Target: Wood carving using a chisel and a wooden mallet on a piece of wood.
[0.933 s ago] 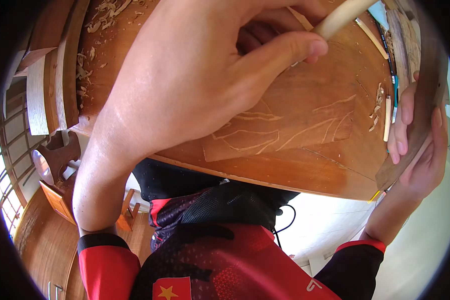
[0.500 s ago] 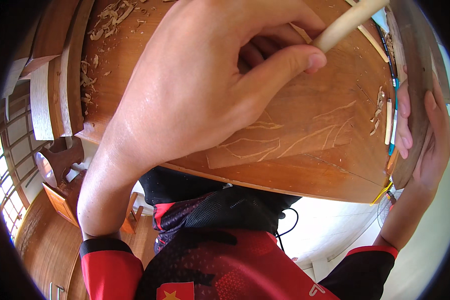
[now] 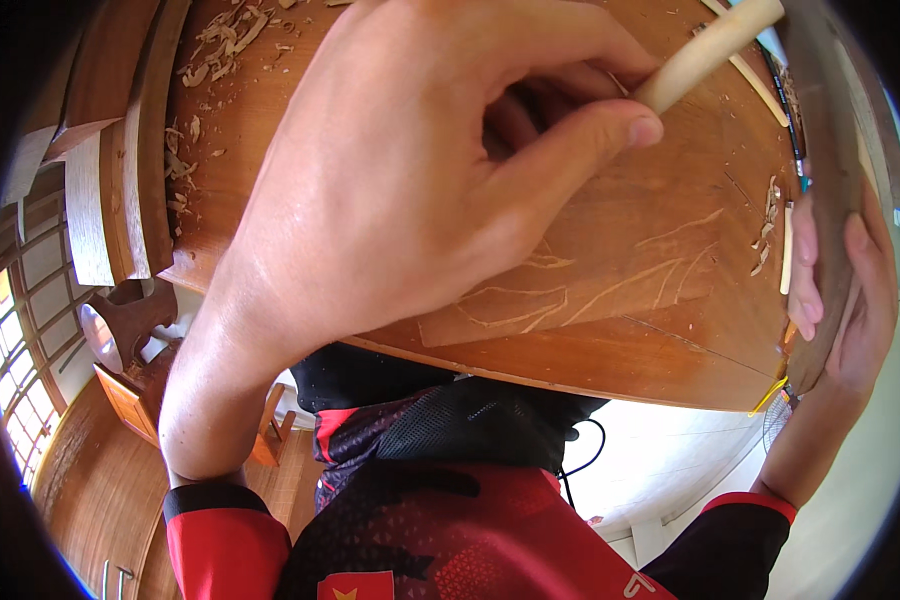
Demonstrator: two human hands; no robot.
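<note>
My left hand is raised over the table and fills much of the view. Its thumb and fingers pinch a pale, round wooden stick, which slants up to the right. The stick's far end meets or overlaps the edge of a long, dark wooden piece; whether they touch I cannot tell. At the right rim, my right hand wraps around that dark piece, thumb on one side and fingers on the other. Below my left hand lies a thin brown wooden panel with pale carved lines, partly covered by the hand.
Wood shavings are scattered along the table's left side. Thick wooden blocks stand at the left edge. Thin pale strips and a dark, slender tool lie at the right, beside more shavings. The table's near edge faces my body.
My right hand has shifted slightly nearer to me along with the dark wooden piece. My left hand keeps its pinch on the stick; the whole view has shifted a little.
</note>
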